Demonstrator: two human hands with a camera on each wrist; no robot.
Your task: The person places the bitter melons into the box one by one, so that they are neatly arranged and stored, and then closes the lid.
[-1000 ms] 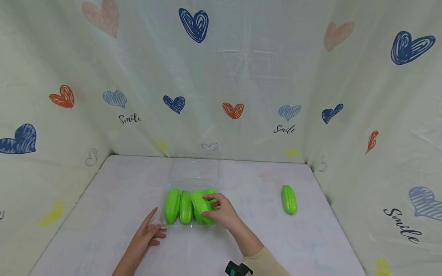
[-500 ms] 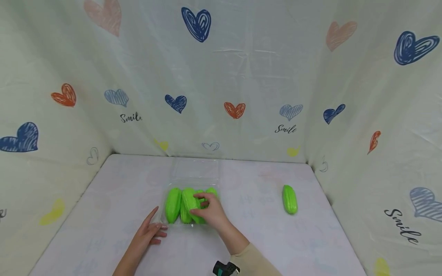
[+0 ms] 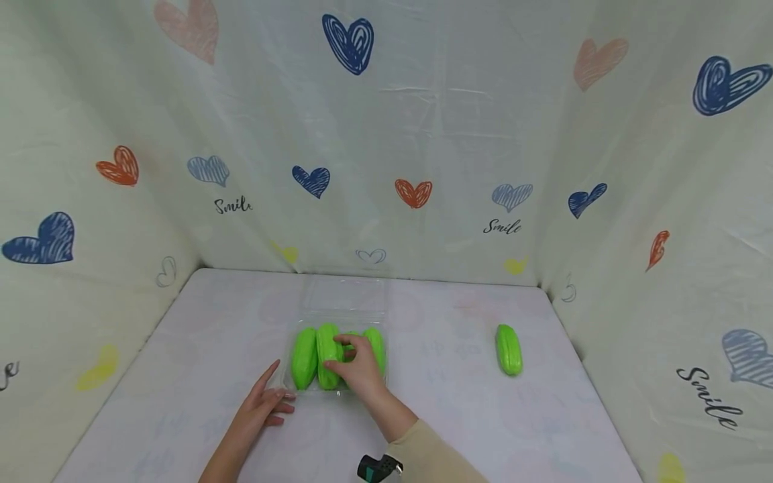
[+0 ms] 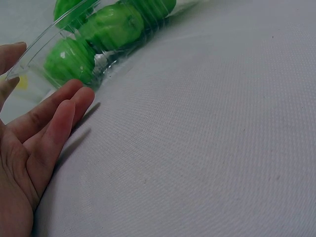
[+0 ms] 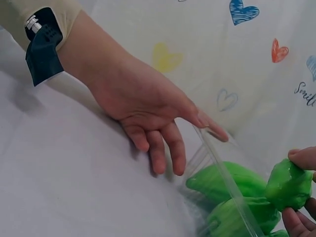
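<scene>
Noting R hand (image 3: 362, 369) pinching green gourd (image 3: 328, 352), now shifted L over clear container (image 3: 344, 296), next to its leftmost gourd (image 3: 304, 359), exposing rightmost gourd (image 3: 377, 345); I read that as positioning, no release yet. L hand (image 3: 258, 408) seemingly pinches container's edge. Lone gourd (image 3: 509, 350) sits well apart on table (image 3: 453, 416), R side.

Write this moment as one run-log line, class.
left hand: touching clear box | right hand: gripping green vegetable | lone vegetable: on table outside box

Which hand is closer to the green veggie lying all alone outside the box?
Right. The right hand is left of the lone green veggie, pinching another veggie at the clear box. The left hand is farther left, at the box's near-left corner.
</scene>
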